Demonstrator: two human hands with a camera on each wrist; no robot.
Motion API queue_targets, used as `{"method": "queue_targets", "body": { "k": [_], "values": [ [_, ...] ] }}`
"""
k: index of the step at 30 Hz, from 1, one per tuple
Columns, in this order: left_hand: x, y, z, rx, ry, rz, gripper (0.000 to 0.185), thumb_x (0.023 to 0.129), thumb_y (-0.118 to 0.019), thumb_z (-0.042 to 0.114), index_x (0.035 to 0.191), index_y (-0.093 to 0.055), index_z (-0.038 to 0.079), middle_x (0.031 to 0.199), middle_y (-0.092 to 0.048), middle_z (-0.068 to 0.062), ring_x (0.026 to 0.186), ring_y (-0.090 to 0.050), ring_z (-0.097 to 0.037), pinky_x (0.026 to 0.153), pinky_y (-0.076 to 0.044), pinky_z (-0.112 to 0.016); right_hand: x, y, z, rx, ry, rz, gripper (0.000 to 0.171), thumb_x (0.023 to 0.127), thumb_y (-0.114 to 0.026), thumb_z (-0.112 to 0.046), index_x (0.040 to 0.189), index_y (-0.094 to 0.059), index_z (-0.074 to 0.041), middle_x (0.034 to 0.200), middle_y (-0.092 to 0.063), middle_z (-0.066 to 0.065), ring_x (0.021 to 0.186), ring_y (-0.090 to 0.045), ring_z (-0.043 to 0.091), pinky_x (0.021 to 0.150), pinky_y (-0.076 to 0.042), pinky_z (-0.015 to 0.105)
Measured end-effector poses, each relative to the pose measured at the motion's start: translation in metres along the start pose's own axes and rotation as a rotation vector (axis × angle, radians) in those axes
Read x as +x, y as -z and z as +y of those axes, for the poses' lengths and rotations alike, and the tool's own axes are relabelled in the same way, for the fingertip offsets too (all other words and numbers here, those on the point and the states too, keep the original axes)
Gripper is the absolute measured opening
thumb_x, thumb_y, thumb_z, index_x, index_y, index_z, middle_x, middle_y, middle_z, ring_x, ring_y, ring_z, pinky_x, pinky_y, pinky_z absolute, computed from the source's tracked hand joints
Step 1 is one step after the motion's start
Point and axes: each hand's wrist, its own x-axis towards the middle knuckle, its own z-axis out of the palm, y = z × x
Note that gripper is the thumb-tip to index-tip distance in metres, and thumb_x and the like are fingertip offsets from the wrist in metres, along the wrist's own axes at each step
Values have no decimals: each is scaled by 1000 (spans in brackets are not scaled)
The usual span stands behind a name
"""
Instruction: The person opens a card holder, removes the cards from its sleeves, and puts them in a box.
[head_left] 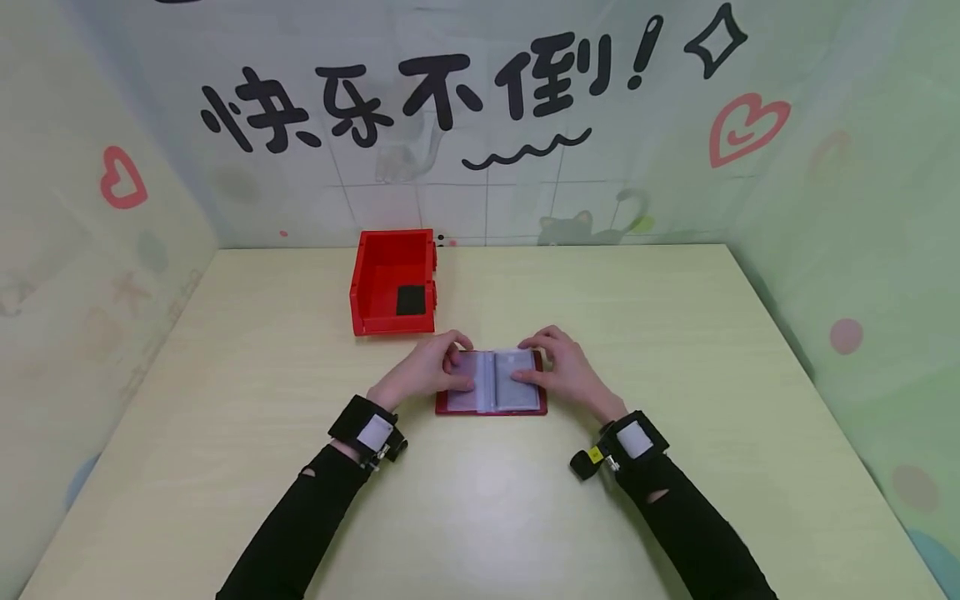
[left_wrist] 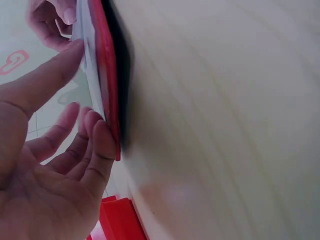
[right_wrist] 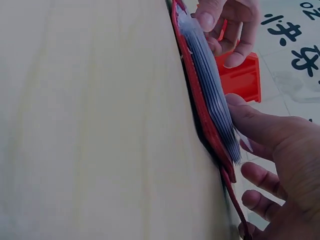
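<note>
A red card holder [head_left: 491, 412] with clear plastic sleeves [head_left: 517, 393] lies spread open on the table, a stack of sleeves on its right side. My left hand [head_left: 432, 367] holds its left side, thumb on the sleeve and fingertips at the cover's far edge. With the thumb on the top sleeve and the index finger at the edge, my right hand [head_left: 567, 371] pinches the right-hand sleeves. In the right wrist view, the sleeve stack [right_wrist: 212, 90] fans slightly, and a thin red strap [right_wrist: 234, 202] runs down beside the lower fingers.
A red open-front bin [head_left: 393, 326] stands behind the card holder, slightly left, with a flat black square [head_left: 411, 300] inside. The pale wooden table [head_left: 480, 508] meets a printed backdrop at its far edge. Each wrist wears a black camera band [head_left: 637, 442].
</note>
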Motion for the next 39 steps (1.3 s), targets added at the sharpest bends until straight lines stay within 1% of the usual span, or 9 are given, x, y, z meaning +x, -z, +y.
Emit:
{"method": "queue_targets", "body": {
  "k": [3, 9, 15, 21, 25, 29, 32, 35, 39],
  "values": [
    [1, 0, -2, -13, 20, -46, 52, 84, -82, 17, 127, -56, 6, 98, -59, -11, 87, -54, -20, 76, -47, -26, 4, 1, -1, 7, -20, 3, 38, 82, -84, -27, 109, -70, -5, 104, -60, 10, 88, -49, 23, 75, -37, 30],
    [3, -1, -4, -34, 42, -37, 52, 82, -84, 16, 124, -58, 3, 98, -59, -12, 88, -53, -20, 76, -45, -25, 8, 7, -7, 107, -140, -46, 23, 90, -74, -29, 86, -67, -7, 72, -55, 1, 67, -49, 14, 56, -38, 23],
    [6, -2, -5, -30, 49, -46, 51, 82, -84, 16, 124, -60, 2, 97, -58, -11, 88, -53, -20, 77, -45, -25, 9, 13, -14, 160, -183, -88, 25, 95, -67, -28, 81, -72, -7, 68, -57, 0, 67, -51, 15, 58, -39, 24],
    [6, 2, -9, -70, 49, -51, 48, 82, -83, 14, 123, -61, 2, 97, -59, -11, 89, -55, -20, 78, -47, -24, 11, 12, -21, 217, -137, -91, 28, 97, -65, -26, 80, -70, -5, 69, -56, -1, 67, -50, 14, 58, -38, 24],
    [5, 4, -12, -110, 55, -47, 46, 83, -82, 11, 124, -63, 3, 99, -61, -11, 89, -56, -20, 79, -49, -23, 12, 6, -29, 274, -103, -81, 37, 101, -59, -31, 77, -67, -4, 69, -57, 5, 69, -50, 16, 61, -38, 25],
    [5, 5, -15, -131, 52, -46, 38, 88, -76, 9, 124, -65, 3, 102, -63, -13, 90, -58, -21, 80, -50, -24, 12, -2, -39, 311, -86, -80, 44, 106, -50, -34, 80, -67, -2, 90, -73, 12, 89, -62, 22, 80, -46, 29],
    [4, 5, -18, -131, 52, -45, 30, 95, -68, 14, 124, -67, 5, 103, -66, -12, 91, -58, -20, 80, -50, -24, 11, -8, -40, 314, -60, -92, 42, 107, -48, -32, 85, -67, 0, 107, -75, 12, 103, -64, 22, 91, -48, 31],
    [4, 5, -20, -141, 56, -40, 23, 102, -59, 20, 115, -69, 5, 98, -65, -11, 87, -58, -19, 79, -49, -24, 9, -11, -39, 300, -12, -87, 32, 105, -54, -25, 94, -73, -2, 104, -74, 13, 96, -63, 19, 86, -48, 29],
    [3, 6, -20, -193, 71, -33, 31, 107, -47, 25, 99, -65, 2, 87, -59, -13, 81, -55, -19, 76, -46, -26, 7, -15, -36, 240, 95, -66, 18, 97, -66, -16, 103, -78, -4, 92, -72, 11, 83, -58, 13, 73, -45, 23]
  ]
}}
